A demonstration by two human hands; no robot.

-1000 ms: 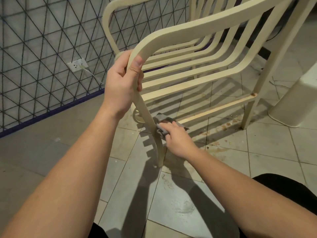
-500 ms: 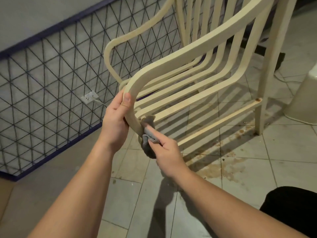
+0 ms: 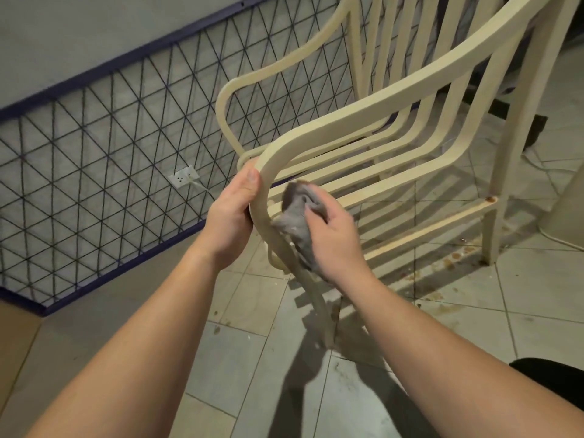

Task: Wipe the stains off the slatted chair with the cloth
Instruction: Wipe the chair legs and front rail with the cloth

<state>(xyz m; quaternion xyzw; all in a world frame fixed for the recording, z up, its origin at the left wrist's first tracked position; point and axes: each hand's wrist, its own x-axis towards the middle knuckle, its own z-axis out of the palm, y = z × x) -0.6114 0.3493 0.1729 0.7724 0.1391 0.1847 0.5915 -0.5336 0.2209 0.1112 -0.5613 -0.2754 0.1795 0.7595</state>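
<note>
A cream slatted chair (image 3: 395, 99) stands tilted on the tiled floor, its near armrest curving down into the front leg. My left hand (image 3: 230, 219) grips that front leg just below the armrest's bend, thumb up along it. My right hand (image 3: 335, 241) holds a crumpled grey cloth (image 3: 297, 213) and presses it against the inner side of the same leg, beside the front ends of the seat slats. Rusty brown marks show on the lower side rail (image 3: 488, 200).
A dark wire-mesh fence (image 3: 104, 159) with a blue frame runs along the wall at left, with a white socket and plug (image 3: 184, 178) behind it. Brown stains (image 3: 448, 263) spot the tiles under the chair. A pale rounded object (image 3: 565, 213) stands at the right edge.
My right hand has carried the cloth up the front leg, from low near the floor to just under the armrest's bend. My left hand has slid a little lower on the leg.
</note>
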